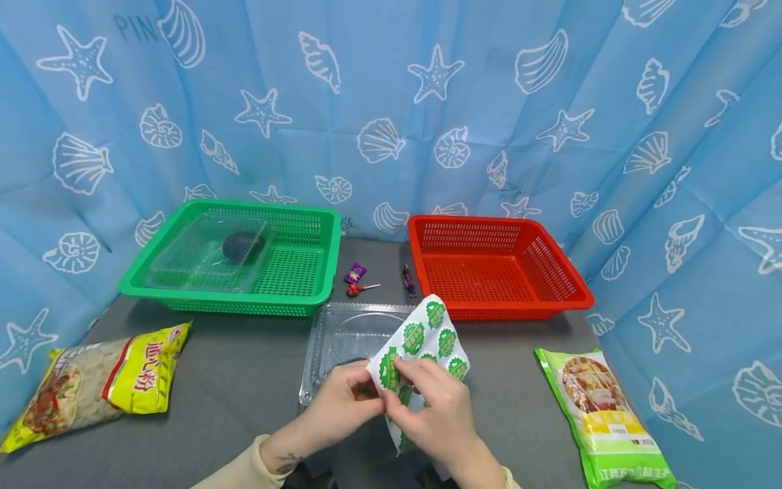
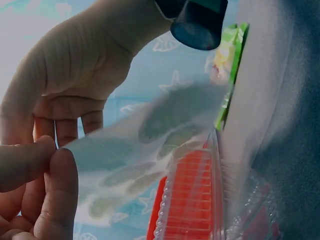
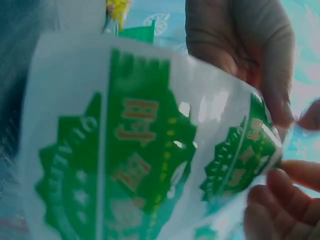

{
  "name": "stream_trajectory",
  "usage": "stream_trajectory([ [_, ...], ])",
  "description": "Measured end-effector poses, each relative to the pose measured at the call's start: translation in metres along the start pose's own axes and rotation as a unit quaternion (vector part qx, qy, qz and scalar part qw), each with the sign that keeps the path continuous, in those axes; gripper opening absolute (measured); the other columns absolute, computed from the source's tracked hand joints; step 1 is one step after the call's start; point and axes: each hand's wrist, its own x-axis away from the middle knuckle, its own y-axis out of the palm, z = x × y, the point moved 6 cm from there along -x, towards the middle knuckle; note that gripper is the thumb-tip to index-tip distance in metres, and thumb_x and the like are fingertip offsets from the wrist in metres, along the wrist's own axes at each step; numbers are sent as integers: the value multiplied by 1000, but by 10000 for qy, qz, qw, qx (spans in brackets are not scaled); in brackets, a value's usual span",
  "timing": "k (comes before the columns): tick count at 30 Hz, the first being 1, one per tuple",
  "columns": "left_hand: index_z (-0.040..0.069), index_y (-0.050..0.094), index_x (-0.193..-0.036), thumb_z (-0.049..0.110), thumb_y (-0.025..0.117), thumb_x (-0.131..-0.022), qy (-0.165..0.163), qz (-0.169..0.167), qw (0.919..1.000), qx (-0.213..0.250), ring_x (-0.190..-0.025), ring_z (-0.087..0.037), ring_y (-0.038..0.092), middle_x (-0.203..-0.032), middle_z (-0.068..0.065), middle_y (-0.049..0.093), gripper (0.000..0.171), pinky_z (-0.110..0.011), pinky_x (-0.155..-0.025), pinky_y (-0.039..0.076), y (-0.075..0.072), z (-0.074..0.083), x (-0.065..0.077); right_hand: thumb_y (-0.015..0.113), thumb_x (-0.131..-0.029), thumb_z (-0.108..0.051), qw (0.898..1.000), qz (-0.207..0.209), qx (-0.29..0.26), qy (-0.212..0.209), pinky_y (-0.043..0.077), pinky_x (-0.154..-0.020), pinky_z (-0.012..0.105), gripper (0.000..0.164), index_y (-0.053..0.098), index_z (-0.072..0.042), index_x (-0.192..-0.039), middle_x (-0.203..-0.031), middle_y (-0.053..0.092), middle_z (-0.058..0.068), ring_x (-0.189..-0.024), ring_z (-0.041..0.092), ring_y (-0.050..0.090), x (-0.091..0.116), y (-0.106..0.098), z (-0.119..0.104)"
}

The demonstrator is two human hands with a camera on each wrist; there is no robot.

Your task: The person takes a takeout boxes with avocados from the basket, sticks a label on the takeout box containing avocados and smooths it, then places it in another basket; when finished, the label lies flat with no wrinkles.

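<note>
Both hands are at the near middle, with a white sheet of green seal-shaped stickers (image 1: 430, 333) between them. My left hand (image 1: 342, 402) pinches the sheet's left edge between thumb and finger. Close beside it, my right hand (image 1: 441, 407) pinches the same edge, its fingertips almost touching the left's. In the right wrist view the sticker sheet (image 3: 150, 145) is curved and shows its printed face; the left wrist view shows its pale back. Just behind the hands lies a clear plastic container (image 1: 324, 339), partly covered by the sheet and the left hand.
Behind stand a green basket (image 1: 293, 307), holding a clear plastic box (image 1: 183, 261) and a dark round thing (image 1: 239, 246), and a red basket (image 1: 513, 314). Between them lie a purple-wrapped candy (image 1: 355, 273), a lollipop (image 1: 354, 290) and a dark wrapped candy (image 1: 408, 280). Food bags (image 1: 91, 384) (image 1: 611, 421) flank the table.
</note>
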Motion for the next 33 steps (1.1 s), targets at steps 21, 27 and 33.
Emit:
stream_trajectory([
  [21, -1, 56, -108, 7, 62, -79, -638, 403, 9971, -72, -73, -15, 59, -92, -19, 57, 31, -35, -53, 52, -39, -13, 15, 57, -67, 10, 9774, 1925, -863, 158, 35, -42, 14, 10, 64, 4, -71, -55, 51, 3, -49, 4, 41, 2, -33, 6],
  [27, -9, 45, -116, 8, 59, -81, -1316, 336, 9907, 56, -76, -17, 60, -98, -17, 59, 42, -36, -55, 51, -101, -15, 46, 57, -64, 13, 9720, 2180, -791, 376, 37, -45, 16, 13, 64, 6, -71, -58, 54, 6, -51, 6, 45, 5, -41, 18],
  [33, -5, 31, -126, 18, 60, -82, -2736, 735, 9558, -783, -79, -19, 59, -101, -13, 56, 58, -35, -60, 51, -177, -30, 89, 57, -64, 12, 9739, 2116, -676, 458, 38, -46, 16, 13, 65, 5, -72, -57, 54, 5, -52, 5, 45, 8, -40, 27],
])
